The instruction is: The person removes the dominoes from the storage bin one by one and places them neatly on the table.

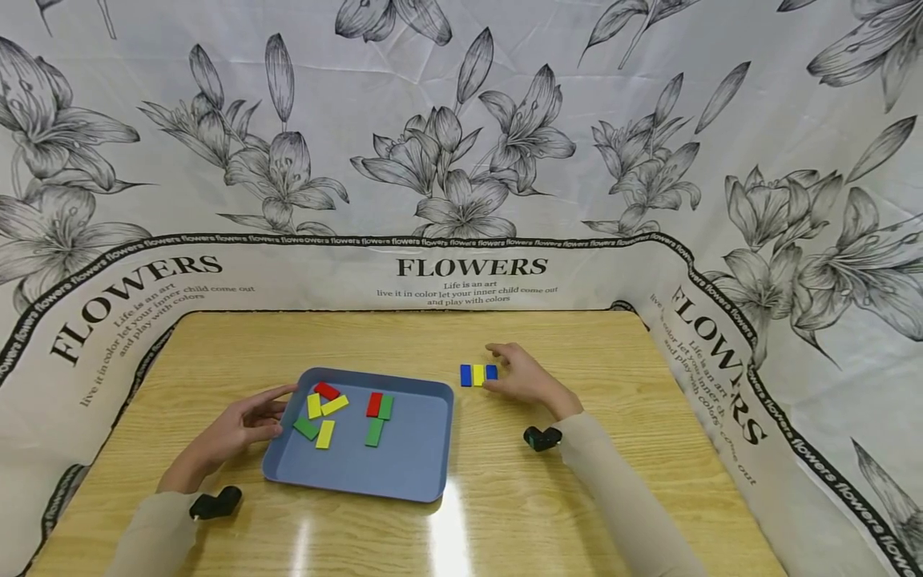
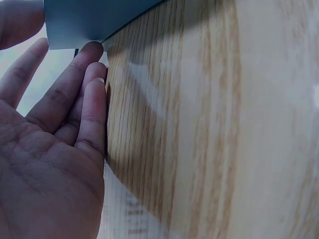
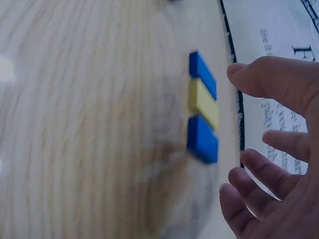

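Right grip spreads loose, holding nothing, right by three blocks; left grip, relaxed, touches the blue-grey tray!

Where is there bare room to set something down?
Inside the tray, the stretches along its near and right walls are bare. On the table, there is room between the tray's far rim and the printed cloth, and right of the right hand. Crowded: the tray's left end, where five blocks bunch, and the three-block row beside that hand.

tray: slate-blue | tray blocks: red, yellow, green | row blocks: blue, yellow, blue | cloth: monochrome florals
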Demonstrator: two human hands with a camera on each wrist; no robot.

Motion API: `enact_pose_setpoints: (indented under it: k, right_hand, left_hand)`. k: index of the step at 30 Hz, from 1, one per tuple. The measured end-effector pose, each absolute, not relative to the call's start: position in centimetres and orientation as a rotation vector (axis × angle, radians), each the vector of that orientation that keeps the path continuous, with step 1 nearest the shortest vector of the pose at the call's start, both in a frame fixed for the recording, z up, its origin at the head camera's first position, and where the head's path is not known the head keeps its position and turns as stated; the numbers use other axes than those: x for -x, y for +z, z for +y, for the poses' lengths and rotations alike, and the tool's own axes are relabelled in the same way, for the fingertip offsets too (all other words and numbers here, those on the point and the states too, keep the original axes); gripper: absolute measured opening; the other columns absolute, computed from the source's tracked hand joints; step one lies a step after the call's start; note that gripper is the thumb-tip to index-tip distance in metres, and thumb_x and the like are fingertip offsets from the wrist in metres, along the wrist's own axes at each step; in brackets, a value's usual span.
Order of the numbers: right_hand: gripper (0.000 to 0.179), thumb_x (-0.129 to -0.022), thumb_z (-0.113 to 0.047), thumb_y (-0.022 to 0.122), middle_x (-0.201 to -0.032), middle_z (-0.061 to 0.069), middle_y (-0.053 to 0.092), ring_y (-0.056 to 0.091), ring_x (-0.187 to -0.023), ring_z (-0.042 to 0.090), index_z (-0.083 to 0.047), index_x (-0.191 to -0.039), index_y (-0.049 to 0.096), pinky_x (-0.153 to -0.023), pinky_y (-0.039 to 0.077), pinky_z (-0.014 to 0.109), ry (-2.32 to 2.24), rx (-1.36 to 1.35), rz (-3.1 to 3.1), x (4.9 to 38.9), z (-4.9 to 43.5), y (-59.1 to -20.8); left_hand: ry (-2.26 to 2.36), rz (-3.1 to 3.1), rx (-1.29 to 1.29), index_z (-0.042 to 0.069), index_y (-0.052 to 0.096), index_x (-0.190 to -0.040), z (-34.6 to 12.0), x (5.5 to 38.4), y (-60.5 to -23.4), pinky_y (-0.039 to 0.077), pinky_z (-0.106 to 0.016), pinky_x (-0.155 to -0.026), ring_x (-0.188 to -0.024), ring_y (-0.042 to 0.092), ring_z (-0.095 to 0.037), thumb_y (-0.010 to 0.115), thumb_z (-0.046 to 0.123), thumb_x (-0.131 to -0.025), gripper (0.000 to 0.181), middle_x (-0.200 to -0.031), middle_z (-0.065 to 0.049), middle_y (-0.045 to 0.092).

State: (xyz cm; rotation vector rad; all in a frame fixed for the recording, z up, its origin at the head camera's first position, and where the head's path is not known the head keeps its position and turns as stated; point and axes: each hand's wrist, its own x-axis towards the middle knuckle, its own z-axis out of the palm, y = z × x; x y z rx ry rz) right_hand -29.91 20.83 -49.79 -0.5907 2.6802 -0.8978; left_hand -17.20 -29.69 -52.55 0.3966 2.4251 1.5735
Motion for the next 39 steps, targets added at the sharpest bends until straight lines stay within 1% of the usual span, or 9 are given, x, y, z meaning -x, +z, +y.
enact_pose_setpoints:
  k: [4,11,14,19,22,27,34,37,39]
  right_hand:
    - [0.083,-0.089,-0.024,0.080,-0.144,0.025,0.050,0.050,-0.131,0.043,0.002,-0.156,0.038,-0.107,0.046,0.057,-0.942,0.681,2.680,29.5,19.0,-48.6]
    - [0.082,-0.090,-0.026,0.079,-0.147,0.023,0.047,0.048,-0.135,0.044,-0.002,-0.157,0.038,-0.109,0.045,0.055,-0.960,0.841,2.634,28.0,15.0,-46.6]
    - [0.082,-0.090,-0.028,0.079,-0.147,0.021,0.047,0.047,-0.135,0.044,-0.003,-0.157,0.038,-0.109,0.045,0.053,-0.968,0.899,2.589,27.4,13.3,-46.1]
    - [0.080,-0.091,-0.030,0.078,-0.147,0.018,0.048,0.049,-0.135,0.040,-0.008,-0.157,0.039,-0.107,0.047,0.050,-0.947,0.979,2.518,26.2,10.7,-45.8]
    - [0.080,-0.090,-0.032,0.079,-0.146,0.017,0.050,0.051,-0.133,0.036,-0.007,-0.156,0.041,-0.108,0.048,0.048,-0.924,1.025,2.495,25.4,9.2,-45.9]
    - [0.081,-0.088,-0.034,0.079,-0.146,0.015,0.051,0.053,-0.130,0.027,-0.006,-0.155,0.043,-0.108,0.048,0.042,-0.842,1.069,2.471,24.7,7.2,-46.2]
    - [0.077,-0.089,-0.034,0.080,-0.146,0.012,0.051,0.057,-0.123,0.023,-0.010,-0.154,0.046,-0.101,0.051,0.031,-0.783,1.034,2.474,24.7,5.4,-46.8]
    - [0.077,-0.089,-0.036,0.080,-0.145,0.012,0.053,0.058,-0.121,0.021,-0.010,-0.153,0.047,-0.100,0.051,0.031,-0.733,1.008,2.504,24.7,5.0,-47.2]
    - [0.074,-0.089,-0.037,0.079,-0.144,0.011,0.054,0.058,-0.120,0.020,-0.010,-0.152,0.049,-0.100,0.052,0.031,-0.700,0.992,2.528,24.6,4.9,-47.5]
  left_hand:
    - [1.581,2.420,-0.396,0.002,0.040,-0.157,-29.7,17.1,-52.4,0.055,-0.023,-0.088,-0.113,0.062,-0.003,0.067,0.012,-0.099,0.065,-0.138,-0.031,0.059]
    - [1.571,2.428,-0.393,0.003,0.041,-0.157,-29.7,17.2,-52.4,0.054,-0.022,-0.089,-0.115,0.062,-0.005,0.068,0.013,-0.098,0.065,-0.139,-0.031,0.058]
    - [1.563,2.432,-0.375,0.004,0.041,-0.157,-29.7,17.2,-52.4,0.054,-0.022,-0.089,-0.117,0.063,-0.012,0.069,0.013,-0.098,0.066,-0.139,-0.030,0.059]
    - [1.537,2.444,-0.347,0.005,0.041,-0.157,-29.7,17.4,-52.2,0.054,-0.022,-0.089,-0.122,0.061,-0.033,0.070,0.013,-0.097,0.067,-0.140,-0.029,0.059]
    - [1.531,2.446,-0.345,0.004,0.041,-0.157,-29.6,17.4,-52.2,0.054,-0.022,-0.089,-0.123,0.060,-0.040,0.070,0.013,-0.096,0.067,-0.140,-0.029,0.058]
    - [1.524,2.456,-0.351,0.004,0.042,-0.157,-29.6,17.4,-52.2,0.054,-0.022,-0.089,-0.122,0.061,-0.037,0.070,0.014,-0.096,0.067,-0.140,-0.029,0.059]
    - [1.518,2.471,-0.354,0.005,0.043,-0.156,-29.7,17.4,-52.3,0.053,-0.022,-0.089,-0.123,0.061,-0.038,0.070,0.015,-0.097,0.067,-0.140,-0.028,0.060]
    - [1.523,2.465,-0.358,0.005,0.042,-0.157,-29.8,17.4,-52.3,0.053,-0.022,-0.089,-0.122,0.061,-0.035,0.070,0.015,-0.097,0.067,-0.139,-0.028,0.060]
    - [1.529,2.460,-0.363,0.005,0.042,-0.157,-29.8,17.4,-52.3,0.054,-0.023,-0.090,-0.122,0.062,-0.030,0.069,0.015,-0.097,0.066,-0.140,-0.028,0.059]
